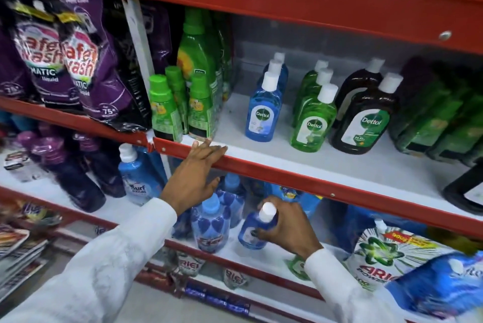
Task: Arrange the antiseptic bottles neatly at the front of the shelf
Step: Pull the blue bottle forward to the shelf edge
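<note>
On the middle shelf (300, 171) stand three rows of antiseptic bottles with white caps, set back from the red front edge: blue ones (264, 111), green ones (312, 118) and dark brown ones (362, 118). My right hand (290, 228) is lower down, in front of the shelf below, shut on a small blue antiseptic bottle (252, 231) with a white cap, tilted. My left hand (196, 179) rests open on the red front edge of the middle shelf, fingers spread, holding nothing.
Green bottles (196, 82) crowd the middle shelf's left end, dark green packs (441, 118) its right end. Purple detergent pouches (60, 61) hang at the left. Blue softener bottles (211, 220) and a detergent pouch (384, 257) fill the lower shelf. A black container (465, 189) sits at the far right.
</note>
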A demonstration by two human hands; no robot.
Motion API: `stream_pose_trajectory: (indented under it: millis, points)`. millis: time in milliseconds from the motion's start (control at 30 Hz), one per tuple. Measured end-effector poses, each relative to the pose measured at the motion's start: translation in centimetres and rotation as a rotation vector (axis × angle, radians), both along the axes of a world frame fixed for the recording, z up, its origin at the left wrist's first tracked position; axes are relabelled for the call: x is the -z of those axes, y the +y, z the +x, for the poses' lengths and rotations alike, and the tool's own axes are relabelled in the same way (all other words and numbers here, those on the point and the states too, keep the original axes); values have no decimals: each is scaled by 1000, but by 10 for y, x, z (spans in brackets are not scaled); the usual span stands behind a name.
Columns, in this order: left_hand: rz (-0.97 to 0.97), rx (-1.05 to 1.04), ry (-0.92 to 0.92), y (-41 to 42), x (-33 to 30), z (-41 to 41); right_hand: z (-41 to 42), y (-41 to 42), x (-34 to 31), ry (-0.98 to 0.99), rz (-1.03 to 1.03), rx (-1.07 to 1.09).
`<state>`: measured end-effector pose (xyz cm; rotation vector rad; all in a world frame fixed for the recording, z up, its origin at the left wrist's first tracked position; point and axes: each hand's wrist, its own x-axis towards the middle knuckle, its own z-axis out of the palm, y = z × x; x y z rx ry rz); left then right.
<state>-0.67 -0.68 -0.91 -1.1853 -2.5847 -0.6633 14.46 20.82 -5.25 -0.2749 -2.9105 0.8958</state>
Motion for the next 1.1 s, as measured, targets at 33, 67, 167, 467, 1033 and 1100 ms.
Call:
stream_pose_trajectory:
  millis: [33, 67, 167, 467, 1033, 1100]
  points:
    - [15, -1, 0, 0, 1, 0, 2, -1, -21, 77, -42, 16]
    - [24, -4, -3, 1, 2, 0, 3, -2, -42, 152, -79, 31]
    - [82, -7, -26, 3, 3, 3, 4, -3, -108, 317, -169, 88]
    - [121, -15, -59, 4, 5, 5, -51, 0, -184, 542, -192, 130]
    - [79, -128, 121, 32, 8, 48, -71, 17, -158, 394, -56, 76]
    - [113, -41, 189, 46, 10, 58, -44, 22, -154, 492, -32, 76]
